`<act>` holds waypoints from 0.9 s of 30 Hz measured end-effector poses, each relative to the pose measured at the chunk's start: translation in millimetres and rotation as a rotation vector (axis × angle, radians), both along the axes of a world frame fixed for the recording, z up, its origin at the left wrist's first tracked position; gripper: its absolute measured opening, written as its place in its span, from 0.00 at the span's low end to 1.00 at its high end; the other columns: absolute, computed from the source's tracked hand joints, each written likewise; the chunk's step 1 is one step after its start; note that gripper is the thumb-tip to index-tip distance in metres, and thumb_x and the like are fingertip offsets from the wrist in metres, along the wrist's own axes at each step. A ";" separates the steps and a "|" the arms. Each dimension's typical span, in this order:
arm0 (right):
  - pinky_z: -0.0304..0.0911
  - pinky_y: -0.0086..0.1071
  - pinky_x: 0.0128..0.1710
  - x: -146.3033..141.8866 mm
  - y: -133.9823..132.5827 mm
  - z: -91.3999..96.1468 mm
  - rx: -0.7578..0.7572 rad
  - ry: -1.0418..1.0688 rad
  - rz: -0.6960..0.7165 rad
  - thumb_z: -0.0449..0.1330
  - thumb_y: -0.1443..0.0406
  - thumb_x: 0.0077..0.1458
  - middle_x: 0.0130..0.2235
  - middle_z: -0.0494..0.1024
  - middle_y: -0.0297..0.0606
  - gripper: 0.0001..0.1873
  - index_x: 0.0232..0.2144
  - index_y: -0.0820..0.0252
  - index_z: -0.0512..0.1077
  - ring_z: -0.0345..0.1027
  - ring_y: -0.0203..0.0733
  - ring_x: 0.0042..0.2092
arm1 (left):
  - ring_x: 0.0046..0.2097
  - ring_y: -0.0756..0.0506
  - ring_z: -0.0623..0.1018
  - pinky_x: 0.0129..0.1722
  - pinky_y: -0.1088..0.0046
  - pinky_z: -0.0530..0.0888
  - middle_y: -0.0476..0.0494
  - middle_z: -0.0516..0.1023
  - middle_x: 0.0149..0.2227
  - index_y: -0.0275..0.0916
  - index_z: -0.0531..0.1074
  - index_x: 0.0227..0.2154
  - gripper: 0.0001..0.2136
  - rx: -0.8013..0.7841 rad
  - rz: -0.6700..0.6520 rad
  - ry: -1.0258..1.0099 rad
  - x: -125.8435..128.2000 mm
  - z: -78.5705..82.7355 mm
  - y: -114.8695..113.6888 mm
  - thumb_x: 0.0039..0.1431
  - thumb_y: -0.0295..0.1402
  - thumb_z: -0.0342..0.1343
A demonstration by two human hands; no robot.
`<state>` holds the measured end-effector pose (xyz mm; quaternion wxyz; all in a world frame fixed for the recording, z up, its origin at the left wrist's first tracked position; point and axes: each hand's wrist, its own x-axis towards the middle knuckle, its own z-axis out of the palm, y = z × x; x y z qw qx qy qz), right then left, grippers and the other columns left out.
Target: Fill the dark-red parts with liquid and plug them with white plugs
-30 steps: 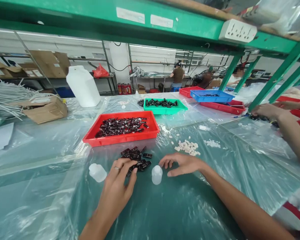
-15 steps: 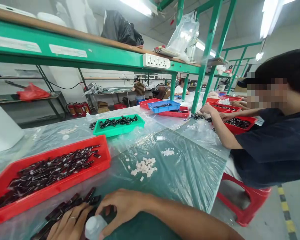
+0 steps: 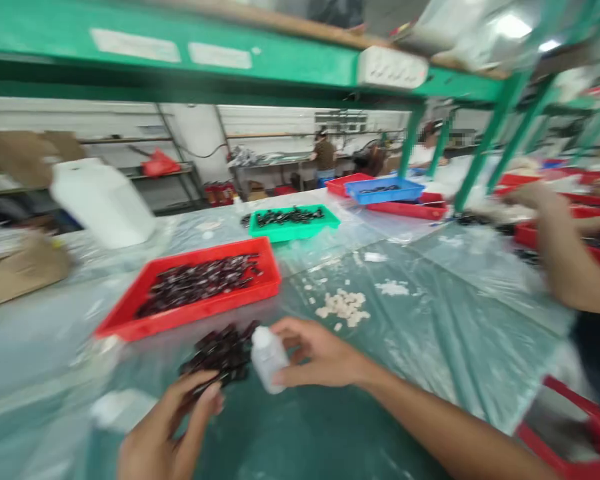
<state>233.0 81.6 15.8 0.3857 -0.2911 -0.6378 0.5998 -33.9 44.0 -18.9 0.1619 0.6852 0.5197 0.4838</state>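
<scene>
My right hand [image 3: 320,353] is closed around a small translucent white bottle [image 3: 269,360], its cap tilted up to the left. Just left of it lies a pile of small dark glossy pieces [image 3: 225,350] on the green tabletop. At the pile's near edge, my left hand [image 3: 167,427] pinches one dark piece between thumb and forefinger; blur hides its exact shape. Beyond the pile stands a red tray [image 3: 250,293] full of similar dark pieces. Small cream-coloured bits [image 3: 344,307] lie loose past my right hand.
Farther back are a green tray [image 3: 280,233] of dark pieces and a blue tray [image 3: 380,193] stacked on red ones. A white jug [image 3: 103,203] stands at left. A green shelf beam [image 3: 280,63] crosses above. A co-worker's arm [image 3: 555,247] reaches in at right.
My view has swung left and down. My right hand has lifted the bottle away from my left hand, which now pinches a dark piece instead of lying over the pile.
</scene>
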 end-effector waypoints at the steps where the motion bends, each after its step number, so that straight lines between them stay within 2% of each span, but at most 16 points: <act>1: 0.65 0.28 0.40 -2.2 -3.0 0.3 -0.001 0.003 0.004 0.76 0.57 0.50 0.44 0.77 0.35 0.26 0.47 0.55 0.72 0.73 0.42 0.46 | 0.30 0.46 0.86 0.31 0.80 0.80 0.50 0.85 0.30 0.44 0.77 0.43 0.12 -0.041 -0.030 -0.071 1.2 6.7 -4.1 0.63 0.45 0.64; 2: 0.65 0.28 0.41 -4.2 -5.1 0.0 -0.003 0.005 0.019 0.74 0.58 0.54 0.46 0.77 0.36 0.22 0.47 0.55 0.71 0.73 0.42 0.47 | 0.31 0.46 0.86 0.35 0.78 0.82 0.50 0.86 0.31 0.44 0.77 0.42 0.12 -0.066 -0.047 -0.106 2.4 11.9 -6.4 0.63 0.45 0.64; 5: 0.65 0.29 0.44 -9.7 -7.5 -3.9 -0.003 -0.004 0.089 0.70 0.62 0.60 0.47 0.77 0.35 0.15 0.47 0.52 0.72 0.72 0.40 0.46 | 0.43 0.42 0.87 0.41 0.68 0.86 0.42 0.85 0.50 0.42 0.75 0.42 0.12 -0.158 -0.097 -0.243 4.9 19.2 -7.5 0.69 0.46 0.56; 6: 0.65 0.28 0.45 -11.4 -7.9 -5.8 -0.005 -0.002 0.110 0.69 0.61 0.62 0.48 0.76 0.35 0.14 0.48 0.50 0.73 0.72 0.40 0.47 | 0.45 0.41 0.87 0.40 0.66 0.86 0.41 0.85 0.50 0.42 0.74 0.42 0.12 -0.190 -0.115 -0.291 5.6 20.0 -7.6 0.69 0.45 0.57; 9: 0.66 0.28 0.44 -15.9 -10.4 -10.8 -0.030 0.015 0.142 0.66 0.57 0.66 0.50 0.75 0.33 0.13 0.52 0.42 0.74 0.70 0.40 0.48 | 0.38 0.41 0.88 0.38 0.66 0.86 0.44 0.86 0.36 0.40 0.73 0.40 0.11 -0.273 -0.166 -0.422 8.1 21.7 -10.5 0.69 0.43 0.58; 11: 0.67 0.28 0.44 -18.3 -12.8 -12.5 -0.054 0.025 0.130 0.64 0.54 0.67 0.49 0.76 0.32 0.14 0.54 0.37 0.73 0.70 0.40 0.48 | 0.35 0.42 0.88 0.37 0.69 0.85 0.46 0.85 0.31 0.40 0.73 0.40 0.10 -0.301 -0.181 -0.497 9.3 22.7 -13.1 0.69 0.42 0.59; 14: 0.67 0.28 0.45 -21.7 -17.0 -12.1 -0.133 0.022 0.053 0.66 0.50 0.64 0.49 0.77 0.31 0.16 0.53 0.34 0.75 0.70 0.40 0.47 | 0.35 0.44 0.87 0.38 0.73 0.84 0.48 0.84 0.31 0.40 0.73 0.44 0.11 -0.309 -0.183 -0.593 10.3 22.7 -15.0 0.67 0.41 0.63; 17: 0.67 0.26 0.41 -25.3 -20.9 -11.1 -0.227 0.009 -0.043 0.69 0.46 0.59 0.46 0.77 0.31 0.19 0.50 0.36 0.76 0.70 0.40 0.43 | 0.34 0.46 0.86 0.38 0.73 0.82 0.49 0.84 0.32 0.41 0.70 0.49 0.17 -0.313 -0.159 -0.677 12.0 21.2 -14.6 0.63 0.40 0.67; 20: 0.66 0.25 0.38 -26.1 -21.9 -14.2 -0.219 -0.014 -0.068 0.67 0.46 0.60 0.42 0.76 0.33 0.17 0.47 0.42 0.75 0.68 0.40 0.41 | 0.34 0.46 0.85 0.38 0.73 0.82 0.49 0.83 0.32 0.40 0.69 0.42 0.17 -0.333 -0.129 -0.761 13.5 21.4 -12.7 0.61 0.42 0.68; 23: 0.71 0.30 0.41 -24.1 -20.7 -20.3 -0.197 -0.010 -0.025 0.64 0.46 0.62 0.42 0.77 0.36 0.17 0.48 0.44 0.75 0.71 0.43 0.40 | 0.33 0.43 0.86 0.37 0.70 0.83 0.46 0.83 0.29 0.39 0.67 0.34 0.19 -0.393 -0.137 -0.826 12.7 23.3 -9.3 0.57 0.44 0.71; 27: 0.75 0.35 0.39 -23.6 -21.0 -23.4 -0.349 0.088 -0.005 0.63 0.46 0.64 0.44 0.79 0.41 0.20 0.53 0.45 0.76 0.74 0.46 0.41 | 0.36 0.42 0.86 0.40 0.67 0.84 0.46 0.81 0.31 0.36 0.74 0.38 0.17 -0.426 -0.155 -0.874 10.8 25.0 -6.3 0.59 0.45 0.69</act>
